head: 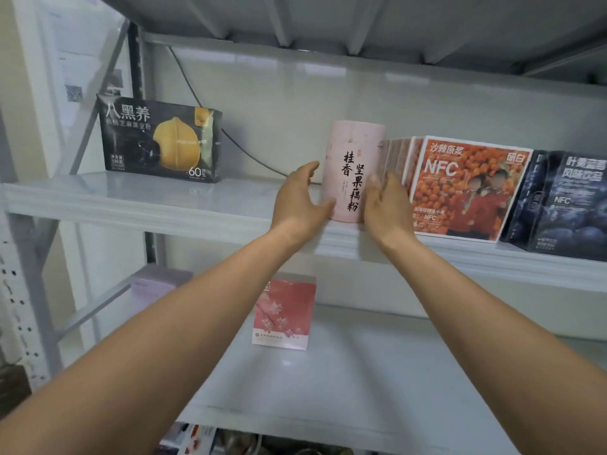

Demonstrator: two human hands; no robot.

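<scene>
A pink canister [356,165] stands upright on the middle shelf [164,205] of a pale grey metal rack, close to the shelf's near edge. It is a plain cylinder whose long axis runs straight up and down. Its skin looks like matte paper, and the black brush lettering runs in vertical columns and faces the viewer.

The left hand [302,198] is on the canister's left side. Its fingers are spread and nearly straight, with a sliver of wall showing between them and the tube, and its thumb tip touches the lower left of the canister. The right hand [386,205] lies along the right side, its fingers loosely extended. Its thumb rests on the front right of the wrapper and the other fingers slip between the canister and its neighbours. Neither hand is clenched.

Just right of the canister is a row of flat orange boxes [460,185], glossy cardboard printed with berries. Further right are dark blue boxes [565,198]. Well to the left on the same shelf sits a black box [157,142] with a yellow walnut picture, and a thin dark cable [197,90] runs behind it. On the lower shelf [361,372] a square pink box [284,313] with a blossom print stands upright.
</scene>
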